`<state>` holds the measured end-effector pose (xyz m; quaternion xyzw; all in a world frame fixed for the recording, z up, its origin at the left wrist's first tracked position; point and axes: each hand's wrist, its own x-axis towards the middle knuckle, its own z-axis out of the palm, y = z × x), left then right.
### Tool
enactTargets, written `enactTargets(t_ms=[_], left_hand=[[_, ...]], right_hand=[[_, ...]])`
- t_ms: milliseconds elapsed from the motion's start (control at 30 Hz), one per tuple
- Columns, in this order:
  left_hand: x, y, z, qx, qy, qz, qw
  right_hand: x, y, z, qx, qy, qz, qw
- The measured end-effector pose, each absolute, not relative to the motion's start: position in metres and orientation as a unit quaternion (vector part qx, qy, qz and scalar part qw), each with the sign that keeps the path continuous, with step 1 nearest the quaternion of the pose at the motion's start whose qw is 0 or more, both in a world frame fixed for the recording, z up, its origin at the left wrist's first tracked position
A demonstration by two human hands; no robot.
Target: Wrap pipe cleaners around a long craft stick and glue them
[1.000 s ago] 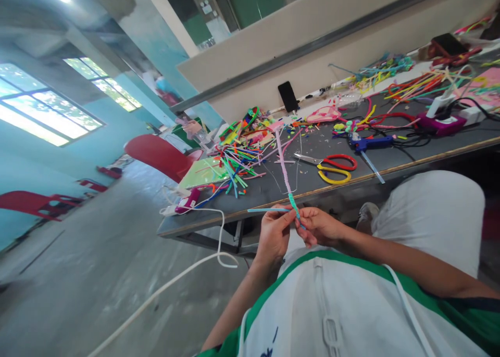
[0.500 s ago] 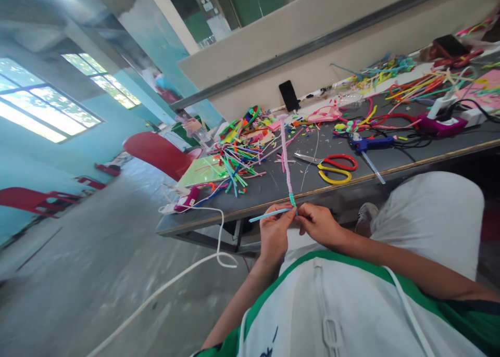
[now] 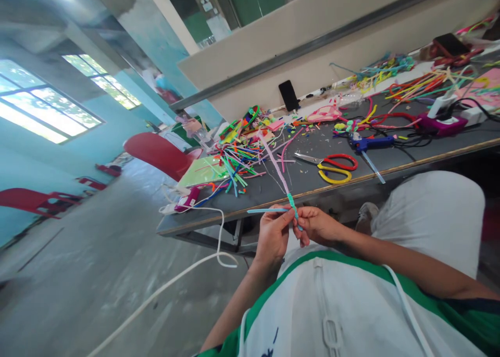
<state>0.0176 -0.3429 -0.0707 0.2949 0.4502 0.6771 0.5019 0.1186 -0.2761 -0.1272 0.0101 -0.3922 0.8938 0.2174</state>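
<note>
Just off the table's front edge, my left hand (image 3: 274,231) pinches a light blue pipe cleaner (image 3: 265,211), whose free end sticks out to the left. My right hand (image 3: 315,225) is closed on the lower end of a fuzzy stick (image 3: 278,163). The stick is pale pink along most of its length and wrapped in mint green near my fingers. It slants up and left over the table. The fingertips of both hands meet at the green part, where a bit of blue shows below; how the blue piece joins there is hidden.
Scissors (image 3: 331,165) with red and yellow handles lie on the grey table (image 3: 273,188). To their right is a blue glue gun (image 3: 373,143) with a purple power strip (image 3: 442,124). Several coloured pipe cleaners (image 3: 236,162) are heaped left. A phone (image 3: 288,95) leans at the back.
The pink stick's top has tipped left, and more of its green part shows. The blue pipe cleaner has turned nearly level. My right-hand fingers have shifted down, below the green part.
</note>
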Motion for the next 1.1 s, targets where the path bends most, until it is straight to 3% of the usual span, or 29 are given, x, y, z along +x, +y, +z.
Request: enactTargets(t_ms=[267,433,567,700,867,1100], left_hand=[[0.021,-0.342,-0.072,0.301,0.449,0.684,0.489],[0.014,-0.340,-0.079,0.300,0.488,0.709,0.411],[0.008,-0.337,-0.088,0.309,0.538,0.715,0.322],[0.007,-0.337,-0.091,0.336,0.543,0.702,0.315],[0.011,-0.337,-0.085,0.324,0.475,0.706,0.413],[0.012,-0.337,-0.078,0.284,0.444,0.715,0.459]], right_hand=[[0.116,-0.271,-0.139,0.065,-0.341,0.928,0.138],[0.115,-0.272,-0.128,-0.042,-0.418,0.876,0.235],[0.113,-0.277,-0.121,-0.188,-0.536,0.752,0.335],[0.115,-0.281,-0.119,-0.238,-0.622,0.650,0.366],[0.118,-0.282,-0.115,-0.164,-0.536,0.759,0.330],[0.118,-0.281,-0.115,-0.074,-0.452,0.835,0.305]])
